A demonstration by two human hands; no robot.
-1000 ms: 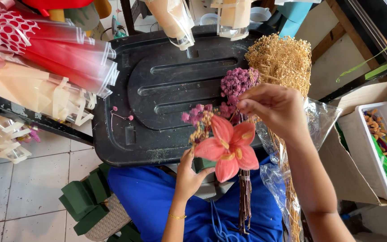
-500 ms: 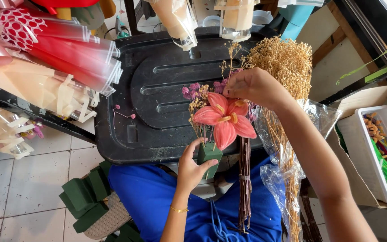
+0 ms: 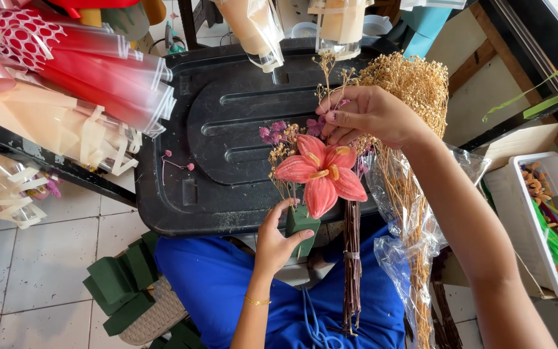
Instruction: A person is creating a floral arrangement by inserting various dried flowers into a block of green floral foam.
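wraps (image 3: pixel 85 84): red, pink and cream cone sleeves, far left on a rack, well apart from both hands
foam scraps (image 3: pixel 114 287): dark green blocks on the tile floor, lower left, below the lid's near edge
lid (image 3: pixel 227 129): black plastic, flat, serves as the work surface; a loose pink sprig lies on it left of the block
left hand (image 3: pixel 279 242): closed around the foam block from below, thumb on one face, fingers on the other; nearer the body
foam block (image 3: pixel 301 223): small green piece, upright over the lid's near edge, stems stuck into its top
flower (image 3: pixel 321 171): salmon artificial bloom, standing in the block, facing the camera, directly above the left hand
pink sprigs (image 3: pixel 276 132): small filler just behind and left of the flower
right hand (image 3: pixel 369 116): above and right of the flower, fingers pinched on a thin dry sprig; not touching the bloom
dry sprig (image 3: pixel 324 71): long axis near vertical, tip up (lower end hidden behind the fingers)
key relation: block lies down and left of the right hand, flower between them
beige bunch (image 3: pixel 414 84): dried filler in clear wrap, just right of the right hand
tray (image 3: pixel 518 213): white, far right, holds coloured sticks
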